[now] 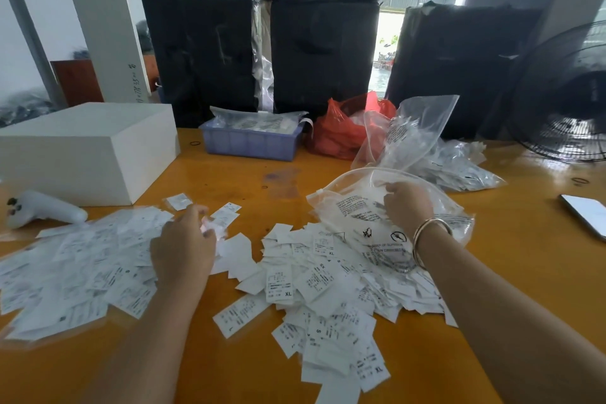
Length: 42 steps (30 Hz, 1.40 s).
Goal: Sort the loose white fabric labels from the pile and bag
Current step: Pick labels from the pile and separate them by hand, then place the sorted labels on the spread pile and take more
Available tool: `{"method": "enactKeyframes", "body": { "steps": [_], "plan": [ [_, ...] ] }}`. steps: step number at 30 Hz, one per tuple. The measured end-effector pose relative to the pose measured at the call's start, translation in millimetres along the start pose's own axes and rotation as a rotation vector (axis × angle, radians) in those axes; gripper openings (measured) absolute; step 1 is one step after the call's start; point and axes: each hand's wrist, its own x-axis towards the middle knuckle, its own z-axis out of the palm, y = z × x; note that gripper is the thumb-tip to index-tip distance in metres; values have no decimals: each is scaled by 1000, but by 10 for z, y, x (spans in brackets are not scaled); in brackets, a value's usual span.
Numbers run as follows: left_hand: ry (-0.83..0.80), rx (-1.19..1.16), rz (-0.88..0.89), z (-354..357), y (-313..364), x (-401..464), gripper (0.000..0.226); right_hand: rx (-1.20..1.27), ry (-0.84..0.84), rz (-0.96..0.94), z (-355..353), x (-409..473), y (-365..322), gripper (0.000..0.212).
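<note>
Loose white labels (328, 298) lie closest to me, heaped on the orange tabletop (511, 289) between my two forearms and spilling toward the near edge; some show printed sizes such as XL and S. A second spread of labels (75, 269) covers the tabletop to my left, part of it under clear film. My left hand (183, 249) hovers over the gap between the two heaps, its fingers (205, 223) curled around a few blurred labels. My right hand (408, 203), a bangle (429, 233) on its wrist, reaches into the mouth of a clear printed bag (367, 226) that lies just beyond the near heap; its fingers are bent and grip the bag's plastic. Behind that bag a second clear bag (416, 131) stands open, beside a red bag (341, 134) and a blue tray (249, 141). A white box (85, 147) sits far left with a white controller (42, 210) in front of it. A phone (587, 213) lies at the right edge, a black fan (570, 92) beyond it.
</note>
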Motion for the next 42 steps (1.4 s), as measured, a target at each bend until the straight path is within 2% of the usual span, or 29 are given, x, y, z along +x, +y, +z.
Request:
{"method": "enactKeyframes", "body": {
  "steps": [2,4,9,14,16,21,26,29,32,34,37,40,42],
  "plan": [
    [-24,140,-11,23,-57,1,37,-240,-178,-1,52,31,33,29],
    [-27,218,-6,35,-83,7,40,-308,-238,-12,120,14,37,26],
    [19,96,179,16,53,-19,35,-295,-156,-17,199,-10,25,17],
    [-100,-117,455,44,250,-130,25,-108,-199,58,151,28,89,19],
    [-158,-169,532,69,299,-176,22,-169,-188,36,109,16,70,19],
    [-236,-257,576,99,333,-221,20,-472,58,-154,26,-51,3,16],
    [-260,-282,598,113,337,-232,19,-318,-249,-50,88,-35,8,28],
    [-289,-285,598,134,330,-229,19,-220,-249,-6,163,-11,68,32],
    [-294,-285,588,153,324,-214,18,-65,-229,55,182,19,106,22],
    [-298,-289,585,164,319,-209,18,8,-221,87,174,39,145,25],
    [-305,-287,587,171,316,-208,17,-105,-147,50,139,7,148,33],
    [-300,-297,565,173,324,-207,17,-261,136,-125,57,-99,38,35],
    [-294,-338,536,167,345,-211,17,-105,281,-273,-1,-192,-86,26]
  ]
}}
